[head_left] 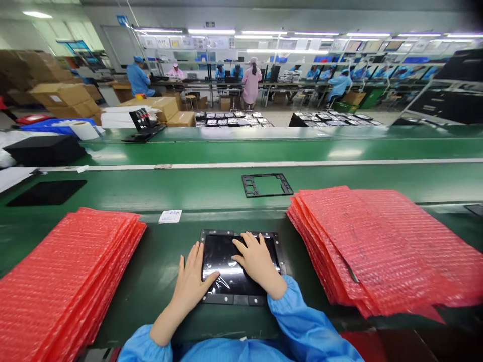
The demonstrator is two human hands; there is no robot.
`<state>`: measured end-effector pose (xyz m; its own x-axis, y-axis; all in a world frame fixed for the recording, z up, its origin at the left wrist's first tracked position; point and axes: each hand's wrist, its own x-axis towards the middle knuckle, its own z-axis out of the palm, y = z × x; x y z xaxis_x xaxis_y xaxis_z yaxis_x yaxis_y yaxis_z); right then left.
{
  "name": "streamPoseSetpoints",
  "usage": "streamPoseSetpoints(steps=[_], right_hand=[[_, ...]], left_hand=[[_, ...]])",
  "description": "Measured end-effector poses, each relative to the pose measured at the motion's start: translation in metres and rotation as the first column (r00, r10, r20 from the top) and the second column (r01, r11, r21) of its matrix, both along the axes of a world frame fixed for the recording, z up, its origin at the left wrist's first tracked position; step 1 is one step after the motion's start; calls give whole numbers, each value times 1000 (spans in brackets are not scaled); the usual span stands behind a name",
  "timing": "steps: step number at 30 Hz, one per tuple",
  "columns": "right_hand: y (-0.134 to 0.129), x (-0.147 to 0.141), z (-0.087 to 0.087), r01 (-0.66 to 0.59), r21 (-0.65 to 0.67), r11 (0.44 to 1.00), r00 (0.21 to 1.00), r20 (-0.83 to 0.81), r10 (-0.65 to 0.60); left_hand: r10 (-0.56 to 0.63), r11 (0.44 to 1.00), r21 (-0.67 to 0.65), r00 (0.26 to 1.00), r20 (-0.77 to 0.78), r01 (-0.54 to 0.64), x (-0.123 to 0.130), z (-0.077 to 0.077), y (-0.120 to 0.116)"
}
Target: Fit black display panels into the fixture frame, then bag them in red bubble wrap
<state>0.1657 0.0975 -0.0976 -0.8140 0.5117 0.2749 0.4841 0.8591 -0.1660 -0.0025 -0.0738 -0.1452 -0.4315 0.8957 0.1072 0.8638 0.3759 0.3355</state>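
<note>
A glossy black display panel [234, 279] lies flat on the green bench in front of me, set inside a dark frame [226, 299] with screws or round studs along its border. My left hand [191, 276] rests at the panel's left edge, fingers stretched out and thumb over the screen. My right hand [256, 259] lies on the upper right of the screen with its fingers spread. Neither hand grips anything. Wrinkled reflections on the surface look like a clear film, though I cannot tell for sure.
Red bubble-wrap bags are stacked at left [71, 271] and right [377, 246]; tweezers [352, 272] lie on the right stack. Beyond are a white label [170, 216], an empty black frame [267, 185] and a black sheet [47, 193]. People work at far benches.
</note>
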Motion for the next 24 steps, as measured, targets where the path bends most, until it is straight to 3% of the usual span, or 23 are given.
streamPoseSetpoints(steps=[6, 13, 17, 20, 24], right_hand=[[0, -15, -8, 20, 10, 1000, 995, -94, -19], [1, -18, -14, -21, 20, 1000, 986, -164, 24], [3, -19, -9, -17, 42, 999, 967, -252, 27], [5, -11, 0, -24, 76, 997, 937, -346, 49], [7, 8, 16, -8, 115, 993, 879, -472, 62]], left_hand=[[98, 995, -2, 979, 180, -99, 4, -1, 10], [142, 986, 52, 965, 221, -157, 9, 1, 18], [158, 962, 145, 904, 397, -232, 9, 6, 19], [60, 917, 258, 745, 665, -305, 14, 25, 17], [-184, 862, 323, 354, 917, -389, 26, 63, 10]])
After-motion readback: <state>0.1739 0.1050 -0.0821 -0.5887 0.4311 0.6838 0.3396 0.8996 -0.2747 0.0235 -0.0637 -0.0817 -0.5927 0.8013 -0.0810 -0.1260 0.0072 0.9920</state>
